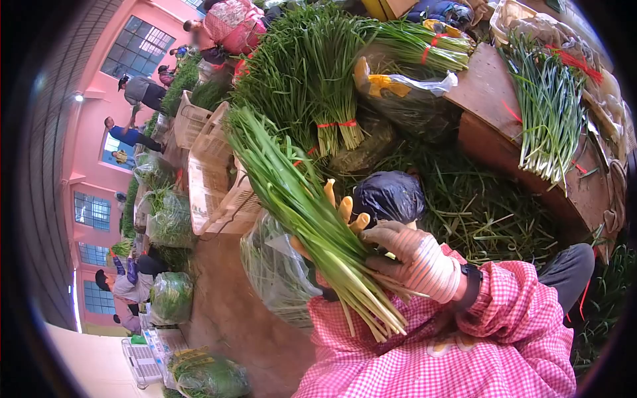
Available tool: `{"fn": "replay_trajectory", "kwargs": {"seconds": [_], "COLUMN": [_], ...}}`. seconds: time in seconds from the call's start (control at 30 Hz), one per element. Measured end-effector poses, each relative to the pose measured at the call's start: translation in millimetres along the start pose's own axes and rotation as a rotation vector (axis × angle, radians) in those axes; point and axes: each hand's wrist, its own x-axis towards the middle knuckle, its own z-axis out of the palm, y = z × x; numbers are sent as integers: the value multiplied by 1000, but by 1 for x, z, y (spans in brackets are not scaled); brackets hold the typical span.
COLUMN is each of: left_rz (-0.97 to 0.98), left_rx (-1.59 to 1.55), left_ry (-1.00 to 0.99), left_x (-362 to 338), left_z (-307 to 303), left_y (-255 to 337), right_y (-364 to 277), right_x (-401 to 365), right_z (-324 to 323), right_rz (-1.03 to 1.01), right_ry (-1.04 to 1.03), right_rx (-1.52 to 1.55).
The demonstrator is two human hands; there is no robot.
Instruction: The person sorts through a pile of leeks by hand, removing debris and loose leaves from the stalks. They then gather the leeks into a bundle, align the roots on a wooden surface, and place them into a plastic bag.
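A thick bunch of long green stalks (298, 205) slants across the middle, leaves toward the upper left, pale ends toward my lap. My left hand (338, 215), in a tan glove, is wrapped round the bunch from behind, with its fingertips showing along the right edge. Close to the pale ends, my right hand (415, 259) wears a dirty striped glove with a dark band at the wrist. Its fingers are bent together on a few stalks at the side of the bunch. A black plastic-covered shape (389, 197) lies just beyond the hands.
Tied bundles (335, 106) stand ahead, with another bundle (547, 113) on a brown board (488, 86) at the right. Loose leaves (491, 205) cover the ground. Cream crates (212, 172) and a clear bag (272, 265) are at the left. Several people are farther off.
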Motion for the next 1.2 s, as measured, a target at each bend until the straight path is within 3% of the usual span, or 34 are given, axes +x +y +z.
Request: {"fn": "replay_trajectory", "kwargs": {"seconds": [0.07,0.1,0.17,0.2,0.27,0.33,0.57,0.67,0.7,0.77,0.8,0.83,0.9,0.97,1.0,1.1,1.2], "left_rz": [7,10,3,42,19,-85,-287,-393,-438,-492,-453,-595,-638,-578,-623,-708,-864], "left_rx": [55,83,200,204,289,386,405,418,473,525,529,412,160,364,326,345,223], "left_ry": [-16,-27,176,251,377,328,478,590,613,591,545,474,379,349,330,297,254], "left_x": [-5,-7,-4,1,15,36,65,77,82,99,114,124,150,161,166,181,202], "left_z": [-9,-13,-8,-4,5,9,11,19,18,12,13,3,7,-15,-26,-51,-79], "left_y": [5,7,12,7,0,-8,-46,-61,-65,-76,-94,-95,-133,-156,-167,-208,-245], "right_y": [5,9,11,3,3,-4,15,9,15,27,15,5,6,19,27,42,30], "right_x": [-2,-3,-7,-6,-15,-18,-41,-50,-52,-57,-59,-60,-71,-88,-96,-125,-127], "right_z": [-2,0,4,-9,-7,-22,-33,-43,-49,-46,-59,-72,-90,-102,-103,-107,-134], "right_rz": [166,194,249,450,463,496,448,411,398,317,276,219,247,273,200,287,240], "right_ry": [-96,-35,88,-77,-62,-139,-148,-94,-138,-52,16,66,157,235,283,465,609], "right_rx": [67,139,283,445,677,856,1106,1138,1009,916,1050,1179,1166,1045,987,1010,1083]}}
